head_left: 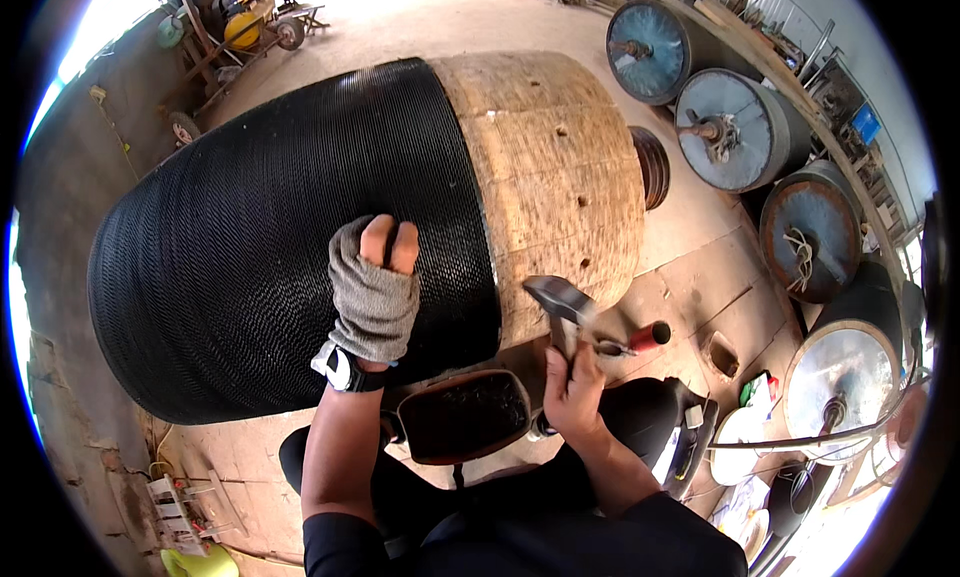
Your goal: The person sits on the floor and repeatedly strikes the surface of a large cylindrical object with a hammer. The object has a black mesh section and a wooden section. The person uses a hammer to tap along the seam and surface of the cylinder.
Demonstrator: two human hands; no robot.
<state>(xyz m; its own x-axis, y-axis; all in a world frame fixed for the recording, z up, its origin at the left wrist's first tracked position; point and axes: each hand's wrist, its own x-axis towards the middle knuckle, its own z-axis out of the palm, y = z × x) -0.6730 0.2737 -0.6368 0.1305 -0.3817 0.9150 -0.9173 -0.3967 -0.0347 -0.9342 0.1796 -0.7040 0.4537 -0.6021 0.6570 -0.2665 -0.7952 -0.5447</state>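
Note:
A large barrel-shaped drum lies on its side in front of me. Fine ridged black covering wraps its left and middle part, while its right end is bare pale wood with several small holes. My left hand, in a grey fingerless glove with a watch at the wrist, is closed against the black covering; a thin dark thing shows between its fingers, too small to name. My right hand grips the handle of a hammer, whose head is just over the wood's near edge, slightly blurred.
Between my knees is a dark open container. A red cylinder stands right of the hammer. Several metal-ended rollers line the right side. A wheeled machine with a yellow part is far left, by the grey wall.

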